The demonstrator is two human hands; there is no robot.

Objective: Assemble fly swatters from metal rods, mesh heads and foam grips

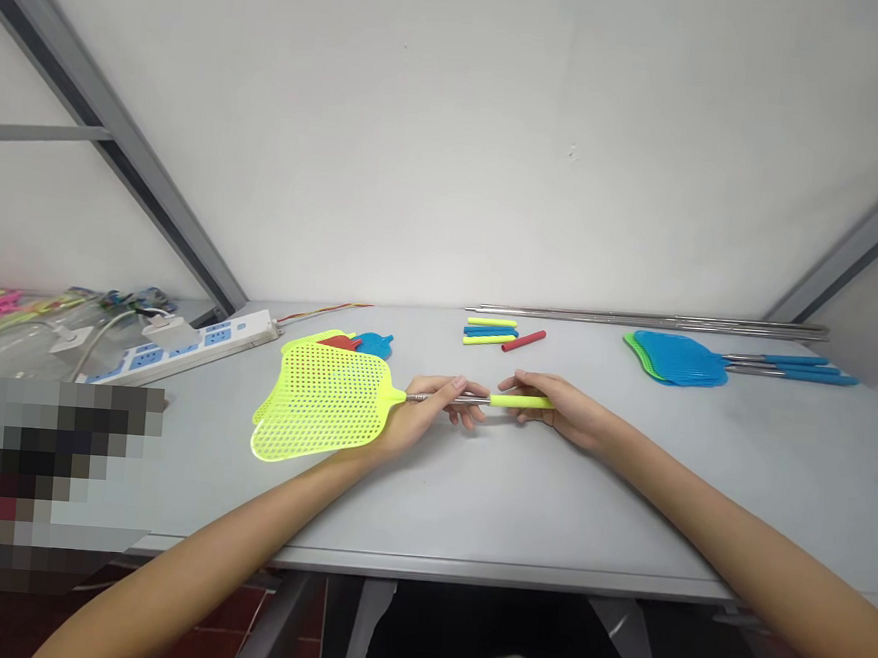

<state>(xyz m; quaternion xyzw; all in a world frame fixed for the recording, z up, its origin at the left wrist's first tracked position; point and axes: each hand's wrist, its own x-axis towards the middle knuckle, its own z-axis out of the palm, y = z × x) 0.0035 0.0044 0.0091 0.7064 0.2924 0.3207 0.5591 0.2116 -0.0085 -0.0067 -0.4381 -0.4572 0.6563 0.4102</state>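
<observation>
1 yellow fly swatter (329, 402) is held level just above a grey table (471, 512), near its middle, its perforated head to the left. The left hand (434, 404) has its thumb and fingers closed around the swatter's metal rod (419, 397). The right hand (565, 403) is at the other end, fingers half open and loosely curved about the yellow grip (513, 401), touching it; how firmly they clasp it, I cannot tell.

The step in hand appears to be seating the grip on the rod. The next move seems to call for a steady left hold, with grip and rod kept in line.

Behind the swatter's head lie loose heads: at least 1 yellow (299, 344), 1 red (337, 341) and 1 blue (374, 345). Beyond the hands are loose grips: 2 yellow (492, 322), 1 red (524, 341), and 1 or perhaps 2 blue (488, 330). Thin rods (635, 319), too tightly bunched to count, lie along the wall. At right, stacked blue swatters (677, 359) show 2 blue handles, with at least 1 green head (637, 355) underneath. At left sits 1 power strip (201, 347).
</observation>
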